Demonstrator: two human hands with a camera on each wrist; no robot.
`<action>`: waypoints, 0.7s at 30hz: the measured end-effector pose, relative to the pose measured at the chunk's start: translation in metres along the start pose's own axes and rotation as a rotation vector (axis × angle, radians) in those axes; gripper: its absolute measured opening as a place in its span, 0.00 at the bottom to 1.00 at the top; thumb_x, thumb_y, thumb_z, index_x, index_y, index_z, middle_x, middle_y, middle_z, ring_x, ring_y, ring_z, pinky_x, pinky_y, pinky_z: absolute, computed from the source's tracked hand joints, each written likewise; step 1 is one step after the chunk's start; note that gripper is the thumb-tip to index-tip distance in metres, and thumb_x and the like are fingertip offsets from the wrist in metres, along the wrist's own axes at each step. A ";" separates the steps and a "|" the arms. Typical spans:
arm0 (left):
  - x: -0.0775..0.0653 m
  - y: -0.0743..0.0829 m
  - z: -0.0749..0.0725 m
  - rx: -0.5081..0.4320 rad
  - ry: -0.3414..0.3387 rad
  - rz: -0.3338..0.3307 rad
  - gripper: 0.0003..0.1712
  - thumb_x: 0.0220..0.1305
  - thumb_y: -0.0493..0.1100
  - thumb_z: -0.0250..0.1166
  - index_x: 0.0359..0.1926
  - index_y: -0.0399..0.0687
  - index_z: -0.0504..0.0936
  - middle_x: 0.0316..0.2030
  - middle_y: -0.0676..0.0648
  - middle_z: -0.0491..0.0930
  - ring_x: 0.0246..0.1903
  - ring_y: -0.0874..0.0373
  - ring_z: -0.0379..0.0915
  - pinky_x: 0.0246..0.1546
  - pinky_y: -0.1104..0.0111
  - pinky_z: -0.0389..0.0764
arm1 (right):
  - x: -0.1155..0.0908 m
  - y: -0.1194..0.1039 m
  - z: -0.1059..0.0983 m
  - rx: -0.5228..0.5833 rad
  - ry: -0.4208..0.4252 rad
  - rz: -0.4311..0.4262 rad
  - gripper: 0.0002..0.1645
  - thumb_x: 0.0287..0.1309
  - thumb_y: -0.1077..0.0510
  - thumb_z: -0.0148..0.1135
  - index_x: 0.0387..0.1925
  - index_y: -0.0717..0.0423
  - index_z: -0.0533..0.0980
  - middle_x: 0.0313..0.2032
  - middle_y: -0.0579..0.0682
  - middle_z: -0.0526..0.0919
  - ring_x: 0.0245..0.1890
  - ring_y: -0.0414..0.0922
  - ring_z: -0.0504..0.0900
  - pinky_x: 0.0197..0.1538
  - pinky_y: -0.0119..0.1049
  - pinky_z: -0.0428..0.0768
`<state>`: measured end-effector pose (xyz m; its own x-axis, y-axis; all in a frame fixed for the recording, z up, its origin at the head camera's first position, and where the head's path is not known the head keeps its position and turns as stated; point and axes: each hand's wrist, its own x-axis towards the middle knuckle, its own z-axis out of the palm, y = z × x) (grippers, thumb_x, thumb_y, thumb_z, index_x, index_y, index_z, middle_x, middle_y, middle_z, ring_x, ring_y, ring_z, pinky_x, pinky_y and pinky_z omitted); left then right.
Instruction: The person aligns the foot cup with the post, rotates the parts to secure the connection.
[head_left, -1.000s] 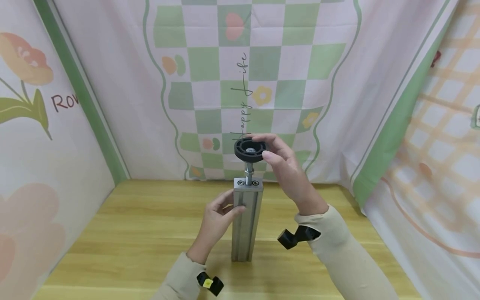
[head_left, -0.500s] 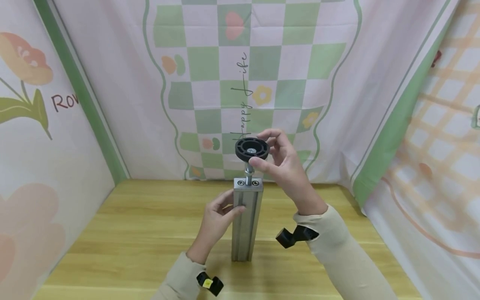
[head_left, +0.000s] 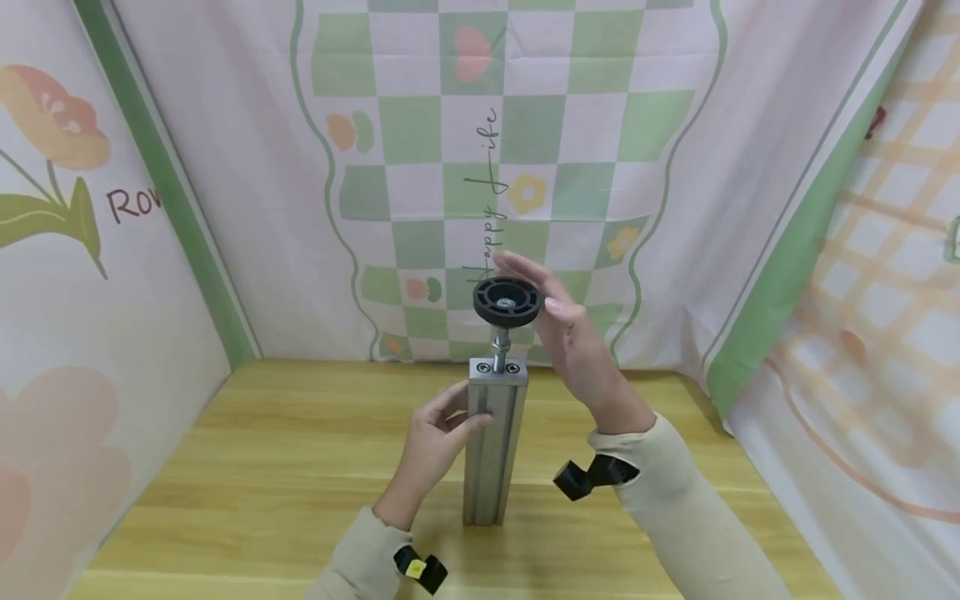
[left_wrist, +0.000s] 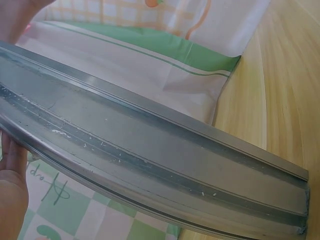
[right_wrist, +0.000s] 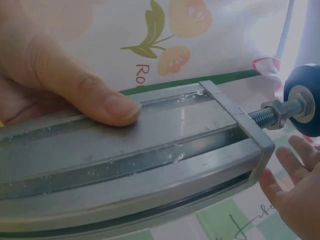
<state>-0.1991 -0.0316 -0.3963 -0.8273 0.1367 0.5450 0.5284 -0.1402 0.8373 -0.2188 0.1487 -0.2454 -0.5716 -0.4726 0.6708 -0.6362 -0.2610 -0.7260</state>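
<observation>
An aluminium profile (head_left: pixel 486 458) stands upright on the table. My left hand (head_left: pixel 433 429) grips its upper part, thumb on the near face; the right wrist view shows that thumb (right_wrist: pixel 107 100) pressed on the metal. A threaded bolt with a nut (right_wrist: pixel 276 115) rises from the end plate (head_left: pixel 497 377) with its two screws. On top sits a round black levelling foot (head_left: pixel 507 318), hollow side up. Beside the foot's right edge is my right hand (head_left: pixel 579 350), fingers extended behind it, thumb drawn back at its side. Whether the fingers touch the rim is unclear.
The profile's foot end rests on a wood-grain table (head_left: pixel 315 467). Printed cloth curtains (head_left: pixel 420 125) enclose it at the back and both sides. A small black camera mount (head_left: pixel 573 481) sticks out from the right cuff, another mount (head_left: pixel 420 568) from the left.
My right thumb has moved from the foot's near edge back to its right side, and the fingers have straightened behind it. The left hand and the profile have stayed in place.
</observation>
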 end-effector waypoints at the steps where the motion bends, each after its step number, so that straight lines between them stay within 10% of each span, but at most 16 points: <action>1: 0.000 0.000 0.000 -0.001 0.000 0.000 0.25 0.62 0.32 0.71 0.61 0.37 0.79 0.48 0.40 0.82 0.44 0.56 0.79 0.49 0.62 0.84 | 0.000 0.000 0.000 0.016 -0.009 -0.001 0.34 0.74 0.52 0.27 0.75 0.62 0.55 0.71 0.58 0.62 0.71 0.55 0.58 0.74 0.53 0.51; 21: 0.000 -0.002 0.000 -0.010 -0.005 0.010 0.25 0.62 0.31 0.71 0.61 0.37 0.79 0.48 0.40 0.82 0.44 0.56 0.79 0.48 0.63 0.84 | -0.004 0.001 -0.003 0.001 0.061 0.047 0.26 0.71 0.60 0.36 0.65 0.58 0.68 0.67 0.61 0.70 0.69 0.56 0.64 0.74 0.52 0.51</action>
<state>-0.2003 -0.0313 -0.3978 -0.8213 0.1400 0.5531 0.5343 -0.1513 0.8316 -0.2186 0.1529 -0.2484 -0.6312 -0.4325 0.6439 -0.6072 -0.2410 -0.7571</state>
